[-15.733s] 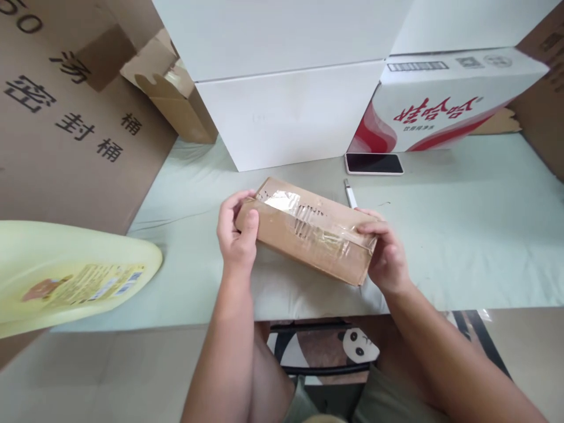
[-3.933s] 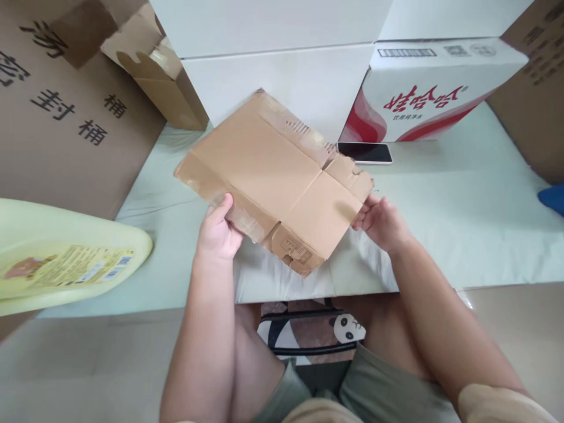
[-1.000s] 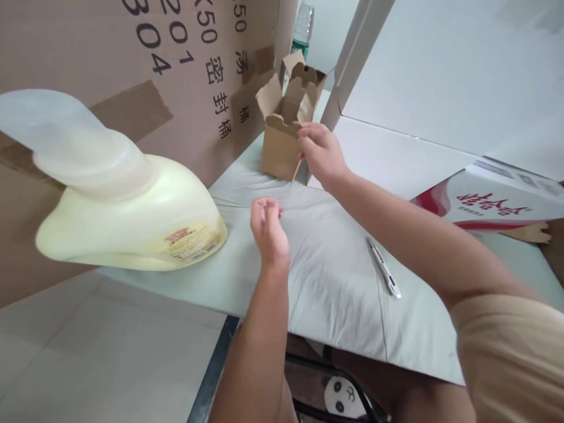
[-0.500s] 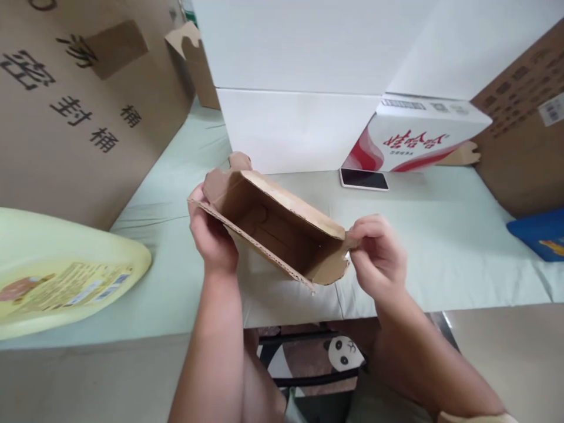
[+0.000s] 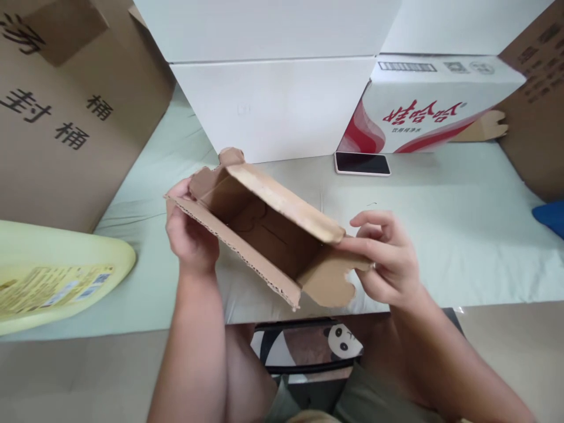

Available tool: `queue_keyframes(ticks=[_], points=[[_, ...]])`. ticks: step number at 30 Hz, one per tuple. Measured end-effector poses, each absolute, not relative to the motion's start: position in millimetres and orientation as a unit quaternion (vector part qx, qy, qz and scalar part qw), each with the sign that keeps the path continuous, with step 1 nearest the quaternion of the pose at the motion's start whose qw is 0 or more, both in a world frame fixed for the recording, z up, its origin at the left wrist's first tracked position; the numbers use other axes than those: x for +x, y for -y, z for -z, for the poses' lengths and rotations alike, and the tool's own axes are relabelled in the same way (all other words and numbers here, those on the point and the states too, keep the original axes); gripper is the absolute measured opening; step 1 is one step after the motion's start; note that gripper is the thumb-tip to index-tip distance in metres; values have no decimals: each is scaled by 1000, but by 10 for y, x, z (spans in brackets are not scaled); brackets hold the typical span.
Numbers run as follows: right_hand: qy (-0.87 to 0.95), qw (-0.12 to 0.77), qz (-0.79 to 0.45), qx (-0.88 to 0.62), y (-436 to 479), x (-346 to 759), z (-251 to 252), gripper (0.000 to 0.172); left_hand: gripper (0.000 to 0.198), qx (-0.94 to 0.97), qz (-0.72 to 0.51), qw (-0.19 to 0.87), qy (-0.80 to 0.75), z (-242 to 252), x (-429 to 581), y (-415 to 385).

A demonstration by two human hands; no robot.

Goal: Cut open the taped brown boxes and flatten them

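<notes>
A small brown cardboard box (image 5: 255, 252) is held tilted above the table, its open mouth facing me and its inside bare. My left hand (image 5: 191, 226) grips the box at its left end, with some fingers hidden behind the flap there. At the other end, my right hand (image 5: 383, 255) pinches the notched right end flap between thumb and index finger, its other fingers curled loosely. The long near flap has a ragged, torn-looking edge. Along the far side, the other long flap leans slightly over the opening.
White boxes (image 5: 273, 106) stand at the back, one with red lettering (image 5: 423, 111). A phone (image 5: 362, 163) lies before them. Large brown cartons (image 5: 79, 176) flank the pale green tablecloth (image 5: 462, 235). A yellow bottle (image 5: 66, 270) lies left, and a blue object (image 5: 549, 218) sits far right.
The box has come a little closer and its right flap has swung outward, spreading wider. My right hand has shifted its hold on that flap, index finger now extended along it. The view has shifted too.
</notes>
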State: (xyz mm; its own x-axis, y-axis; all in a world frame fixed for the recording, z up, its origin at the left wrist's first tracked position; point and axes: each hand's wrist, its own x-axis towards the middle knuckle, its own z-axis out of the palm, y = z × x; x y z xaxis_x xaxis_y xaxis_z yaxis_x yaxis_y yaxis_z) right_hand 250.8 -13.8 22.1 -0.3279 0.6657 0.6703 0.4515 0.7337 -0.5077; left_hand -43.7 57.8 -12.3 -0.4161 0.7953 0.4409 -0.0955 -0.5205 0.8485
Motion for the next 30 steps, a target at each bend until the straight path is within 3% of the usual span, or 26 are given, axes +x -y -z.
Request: queue_keyframes(ticks=[3,7,9,12,14,19,21,26,30], points=[[785,476,-103,-383,85,2529,-144,65,37,446,-767,317,-334,129,-429,-568],[758,471,-125,-435,30,2479,-23,45,30,443,-763,299,-363,122,-421,-526],[744,462,-144,-461,22,2414,56,44,27,445,-761,292,-372,126,-419,-506],[723,491,-193,-446,33,2309,158,72,26,446,-743,301,-399,177,-440,-494],[718,511,-234,-410,42,2270,180,79,29,460,-720,298,-426,241,-474,-498],[776,475,-264,-321,7,2301,89,38,44,535,-674,239,-449,330,-555,-503],[777,480,-266,-307,-16,2317,57,38,47,568,-649,222,-455,298,-573,-494],[774,486,-267,-307,-26,2301,60,36,26,633,-575,188,-483,189,-612,-460],[776,487,-244,-317,-11,2283,92,32,28,644,-570,174,-479,183,-629,-441]])
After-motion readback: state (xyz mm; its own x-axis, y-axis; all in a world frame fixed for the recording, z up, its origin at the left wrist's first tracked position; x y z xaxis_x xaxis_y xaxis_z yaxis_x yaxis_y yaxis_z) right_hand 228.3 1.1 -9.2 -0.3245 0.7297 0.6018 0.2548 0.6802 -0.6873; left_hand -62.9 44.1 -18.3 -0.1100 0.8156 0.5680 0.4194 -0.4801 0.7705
